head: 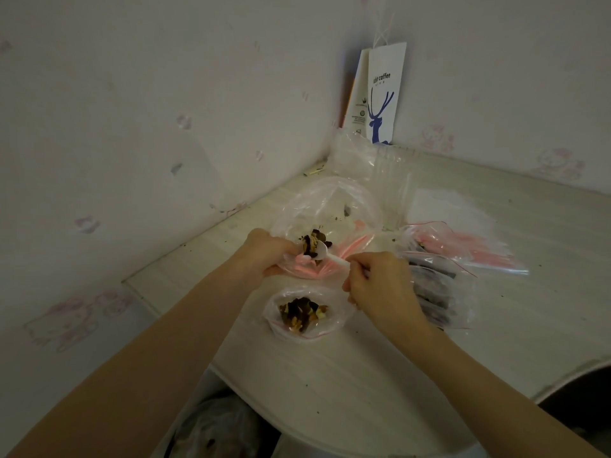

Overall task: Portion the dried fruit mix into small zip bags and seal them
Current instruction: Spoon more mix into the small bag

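Note:
My left hand grips the mouth of a large clear bag with a pink zip strip, holding it open. My right hand pinches the handle of a white plastic spoon, whose bowl carries dark dried fruit mix at the bag's mouth. Just below, a small zip bag stands open on the table with a portion of mix inside. To the right of my right hand lies a pile of filled small zip bags.
Empty zip bags with red strips lie to the right on the pale table. Clear packaging and a white coffee paper bag stand in the corner. An open bin sits below the table's front edge.

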